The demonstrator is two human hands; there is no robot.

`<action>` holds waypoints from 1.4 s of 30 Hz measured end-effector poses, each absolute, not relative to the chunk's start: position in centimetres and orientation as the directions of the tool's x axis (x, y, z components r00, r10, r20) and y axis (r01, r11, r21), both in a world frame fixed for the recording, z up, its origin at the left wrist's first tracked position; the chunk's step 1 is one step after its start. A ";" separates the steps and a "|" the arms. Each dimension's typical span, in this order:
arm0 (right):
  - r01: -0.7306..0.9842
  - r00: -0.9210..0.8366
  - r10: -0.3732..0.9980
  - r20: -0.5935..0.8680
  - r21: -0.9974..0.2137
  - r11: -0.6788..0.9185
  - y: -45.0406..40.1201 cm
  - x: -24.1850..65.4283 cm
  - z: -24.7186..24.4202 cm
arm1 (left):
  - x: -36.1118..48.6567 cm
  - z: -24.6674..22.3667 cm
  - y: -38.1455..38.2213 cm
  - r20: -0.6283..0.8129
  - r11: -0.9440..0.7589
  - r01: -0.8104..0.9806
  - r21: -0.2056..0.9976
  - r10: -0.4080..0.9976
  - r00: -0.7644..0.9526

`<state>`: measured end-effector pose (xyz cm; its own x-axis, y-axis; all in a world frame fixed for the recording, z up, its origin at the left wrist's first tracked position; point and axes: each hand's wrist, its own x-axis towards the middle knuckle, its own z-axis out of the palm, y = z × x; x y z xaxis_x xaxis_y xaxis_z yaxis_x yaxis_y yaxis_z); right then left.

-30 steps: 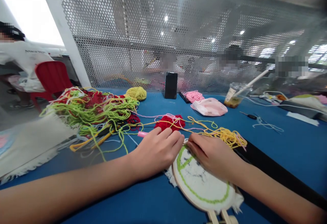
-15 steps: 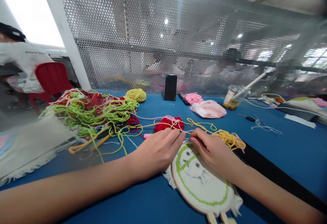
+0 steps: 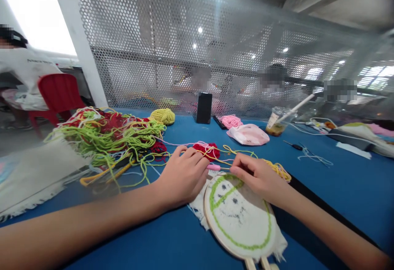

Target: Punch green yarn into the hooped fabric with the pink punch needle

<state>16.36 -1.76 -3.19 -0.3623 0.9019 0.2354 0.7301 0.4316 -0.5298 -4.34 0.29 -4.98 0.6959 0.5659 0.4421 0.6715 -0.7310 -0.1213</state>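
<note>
My left hand (image 3: 187, 173) is closed round a pink-handled needle tool (image 3: 214, 167), whose thin metal shaft points right. The fingers of my right hand (image 3: 254, 175) pinch at the far end of that shaft; any thread there is too small to make out. Just below both hands, an embroidery hoop (image 3: 207, 216) with white cloth lies tilted, bearing a green yarn outline and dark drawn marks. A red yarn bundle (image 3: 212, 152) lies behind my left hand. Yellow yarn (image 3: 278, 170) runs behind my right hand.
Tangled green and red yarn (image 3: 123, 132) covers the left side. Farther back are a yellow-green ball (image 3: 163, 116), an upright phone (image 3: 204, 108), a pink-white bag (image 3: 248, 134) and a cup with a straw (image 3: 277, 122). A person sits at far left (image 3: 33, 71).
My left hand has shifted left and turned, and the pink handle now shows between it and my right hand. The view has moved slightly.
</note>
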 end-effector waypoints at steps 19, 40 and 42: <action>0.783 -0.377 0.868 0.323 -0.389 0.485 -2.8 15.0 -3.6 | -4.3 -5.6 0.1 0.507 -0.772 0.584 -0.251 0.409 0.759; 0.800 -0.543 0.802 0.249 -0.135 0.584 -0.4 20.4 -2.1 | -4.6 -5.4 0.2 0.430 -0.759 0.650 0.019 0.593 0.680; 0.819 -0.537 0.823 0.184 -0.118 0.561 -0.2 20.6 -2.5 | -4.6 -5.4 0.2 0.431 -0.758 0.651 0.023 0.596 0.678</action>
<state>20.64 -0.16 -2.48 -0.5373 0.8231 0.1837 0.8193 0.5611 -0.1179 -4.55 0.16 -5.38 0.6780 0.5957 0.4307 0.6514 -0.7583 0.0235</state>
